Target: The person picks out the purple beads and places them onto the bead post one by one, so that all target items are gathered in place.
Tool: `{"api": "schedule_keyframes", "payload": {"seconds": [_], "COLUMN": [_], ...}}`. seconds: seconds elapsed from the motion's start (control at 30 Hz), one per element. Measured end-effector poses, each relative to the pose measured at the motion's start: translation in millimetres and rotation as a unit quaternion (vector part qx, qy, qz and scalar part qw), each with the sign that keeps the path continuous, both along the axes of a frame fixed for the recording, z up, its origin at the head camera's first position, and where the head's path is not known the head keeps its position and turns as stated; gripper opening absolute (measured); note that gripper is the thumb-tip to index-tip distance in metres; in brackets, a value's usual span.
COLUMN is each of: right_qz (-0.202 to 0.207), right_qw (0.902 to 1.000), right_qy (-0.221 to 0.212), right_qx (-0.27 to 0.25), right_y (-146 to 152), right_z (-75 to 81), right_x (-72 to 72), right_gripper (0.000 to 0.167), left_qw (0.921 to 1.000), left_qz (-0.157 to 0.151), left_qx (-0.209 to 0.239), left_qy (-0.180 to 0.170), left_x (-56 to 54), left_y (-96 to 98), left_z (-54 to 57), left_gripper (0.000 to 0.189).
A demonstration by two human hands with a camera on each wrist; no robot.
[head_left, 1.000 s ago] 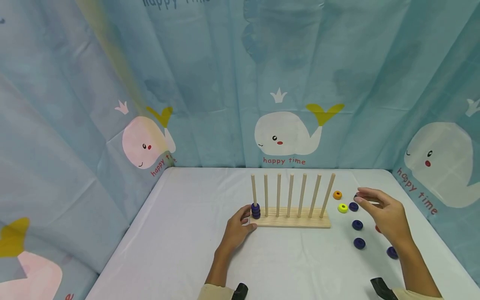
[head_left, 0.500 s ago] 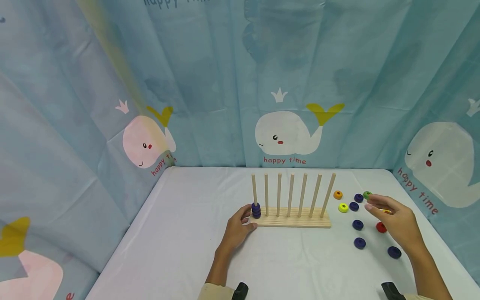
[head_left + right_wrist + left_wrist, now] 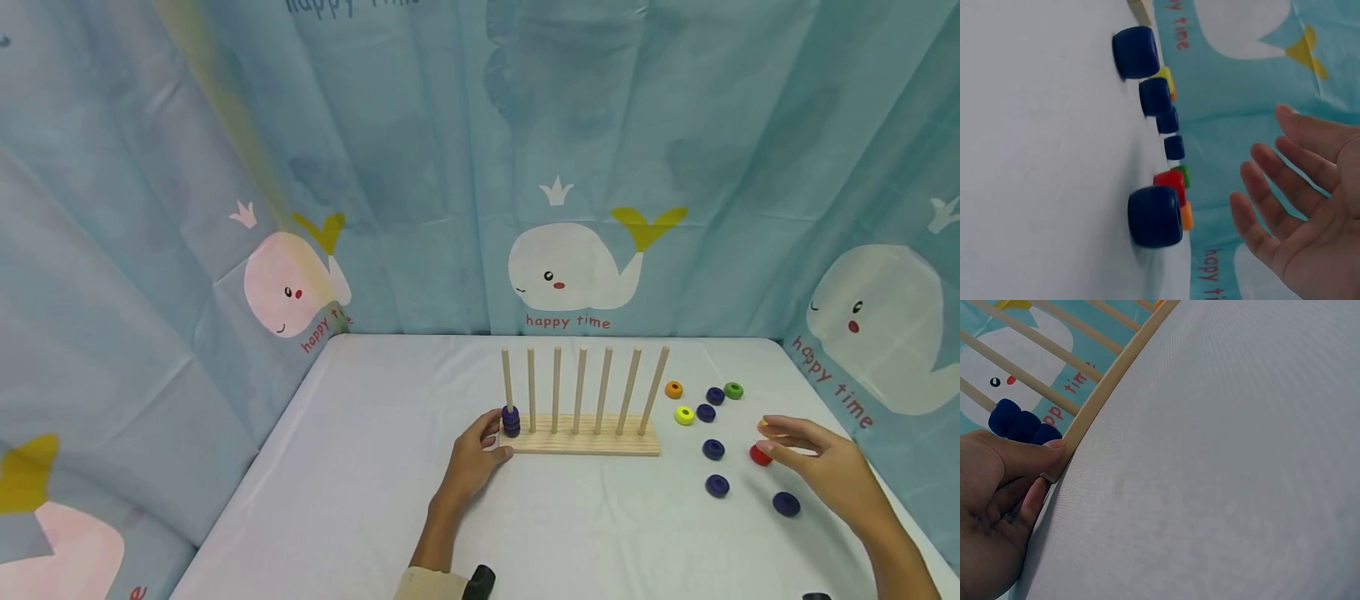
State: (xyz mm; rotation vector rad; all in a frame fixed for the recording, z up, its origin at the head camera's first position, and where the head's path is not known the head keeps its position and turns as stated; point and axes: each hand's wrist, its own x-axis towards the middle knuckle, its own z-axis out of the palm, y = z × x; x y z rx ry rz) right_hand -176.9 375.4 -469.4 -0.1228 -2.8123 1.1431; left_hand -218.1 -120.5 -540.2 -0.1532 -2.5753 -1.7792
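My left hand (image 3: 474,458) grips the left end of a wooden peg stand (image 3: 581,447), thumb in front and fingers at the side; in the left wrist view the thumb and a finger pinch the base's corner. Several upright pegs rise from it, and dark blue beads (image 3: 511,422) are stacked on the leftmost. My right hand (image 3: 1310,219) is empty, fingers apart, raised above the table on the right. In the head view it hovers beside a red bead (image 3: 760,455), partly covering it. Its fingertips nearly hide an orange-yellow bead (image 3: 762,425).
Loose beads lie right of the stand: orange (image 3: 674,390), yellow (image 3: 684,415), green (image 3: 733,391) and several dark blue, one nearest the front right (image 3: 786,504). A white cloth covers the table (image 3: 360,467). A blue whale-print curtain (image 3: 420,208) hangs behind it and at both sides.
My right hand has moved right and toward me, from over the back beads to the red bead, uncovering the green and a blue one. The left hand and stand have stayed put.
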Motion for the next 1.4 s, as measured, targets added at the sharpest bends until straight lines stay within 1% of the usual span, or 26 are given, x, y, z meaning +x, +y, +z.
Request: {"api": "schedule_keyframes", "payload": {"seconds": [0.13,0.27,0.43,0.6,0.7,0.8,0.97,1.07,1.23,1.4], "right_qz": [0.005,0.011,0.034,0.039,0.045,0.053,0.042,0.037,0.040,0.037], "right_qw": [0.9994,0.9976,0.9932,0.9886,0.9876,0.9867,0.9848,0.9837,0.9790,0.9762], "right_qy": [-0.032,-0.065,-0.110,-0.144,-0.148,-0.150,-0.165,-0.173,-0.198,-0.210], "right_qx": [0.011,0.022,0.019,0.021,0.027,0.033,0.032,0.031,0.029,0.041], "right_y": [6.0,14.4,23.7,26.4,26.5,26.9,25.8,25.0,26.6,30.7], "right_z": [-2.2,-9.1,-18.1,-23.2,-25.0,-26.1,-28.4,-30.0,-33.0,-38.4], "right_x": [1.7,3.5,4.8,6.0,8.2,10.9,14.0,15.1,15.2,14.6], "right_gripper": [0.068,0.071,0.071,0.076,0.078,0.076,0.070,0.070,0.074,0.072], "left_qw": [1.0000,1.0000,1.0000,1.0000,1.0000,1.0000,1.0000,1.0000,1.0000,1.0000], "left_qz": [0.000,0.000,0.000,0.001,0.002,0.000,-0.003,-0.004,-0.006,-0.005], "left_qx": [0.001,0.000,-0.002,0.000,0.001,0.004,0.003,0.004,0.003,0.002], "left_qy": [0.001,0.004,0.004,0.001,-0.001,-0.001,0.000,0.001,0.002,0.001], "left_x": [0.7,0.2,-0.4,0.1,0.5,0.6,0.8,1.0,1.8,2.2], "left_y": [-0.8,-0.8,-0.4,-0.5,-0.7,-1.1,-1.8,-2.0,-1.7,-1.2], "left_z": [-0.8,-0.6,-0.7,-1.3,-1.4,-1.2,-0.7,-0.6,0.1,1.1], "left_gripper": [0.066,0.066,0.067,0.067,0.066,0.066,0.067,0.067,0.067,0.067]}}
